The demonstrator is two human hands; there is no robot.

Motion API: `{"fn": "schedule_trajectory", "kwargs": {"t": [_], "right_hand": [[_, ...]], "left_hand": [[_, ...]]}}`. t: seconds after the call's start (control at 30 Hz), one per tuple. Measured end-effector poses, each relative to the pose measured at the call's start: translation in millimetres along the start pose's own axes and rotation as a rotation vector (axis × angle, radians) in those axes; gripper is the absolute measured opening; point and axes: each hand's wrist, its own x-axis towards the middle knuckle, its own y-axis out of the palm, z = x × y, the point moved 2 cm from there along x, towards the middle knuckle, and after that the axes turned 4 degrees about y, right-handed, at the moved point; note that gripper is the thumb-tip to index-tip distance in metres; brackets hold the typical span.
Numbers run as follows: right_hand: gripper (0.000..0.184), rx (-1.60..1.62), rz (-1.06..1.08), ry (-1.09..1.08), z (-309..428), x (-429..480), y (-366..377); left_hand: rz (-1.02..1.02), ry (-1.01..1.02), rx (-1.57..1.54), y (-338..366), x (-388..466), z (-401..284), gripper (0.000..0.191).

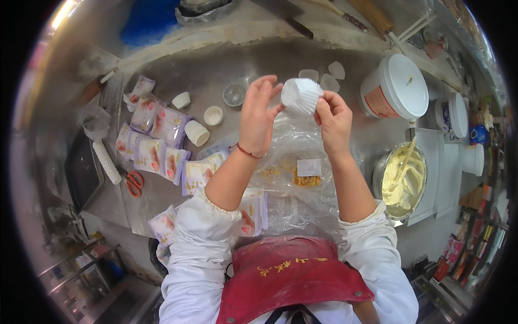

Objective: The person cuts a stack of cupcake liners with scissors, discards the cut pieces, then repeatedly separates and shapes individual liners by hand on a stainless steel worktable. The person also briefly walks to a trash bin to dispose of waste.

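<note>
A stack of white fluted paper baking cups (pixel 300 96) is raised over the steel worktop, pinched at its right edge by my right hand (pixel 335 119). Beside the stack's left side is my left hand (pixel 261 109), fingers spread, with thumb tip at or near the paper; contact is unclear. Behind the stack lie loose translucent cups (pixel 336 70). To the left stand a white paper cup (pixel 213 116), a short stack of cups (pixel 197 133) and a small clear bowl (pixel 234 95). Below my hands, clear plastic film (pixel 283 141) spreads out, with yellow-brown crumbs (pixel 306 180) and a small white card (pixel 309 167).
Printed packets (pixel 170 125) lie at the left, near red-handled scissors (pixel 134 184) and a dark tray (pixel 83 174). On the right are a white lidded tub (pixel 408 87), a metal bowl of pale cream (pixel 400 182) with a spatula, and metal trays (pixel 427 162). A cleaver (pixel 283 14) lies at the back.
</note>
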Motion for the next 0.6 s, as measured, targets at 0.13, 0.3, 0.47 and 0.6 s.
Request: {"fn": "schedule_trajectory", "kwargs": {"t": [0.13,0.3,0.47,0.6], "right_hand": [[0.011,-0.279,0.088,-0.196,3.0,25.4,14.1],[0.012,-0.26,0.072,-0.165,-9.5,48.5,15.5],[0.029,0.127,-0.212,0.175,-26.1,80.2,-12.2],[0.031,-0.679,-0.118,-0.384,-58.7,62.7,19.2]], "left_hand": [[0.21,0.197,0.404,19.8,14.8,1.6,0.042],[0.073,-0.101,0.016,-5.1,59.3,15.2,0.061],[-0.304,0.233,0.539,-74.8,92.2,5.0,0.071],[-0.192,0.408,1.463,-151.8,63.5,-28.4,0.048]]}}
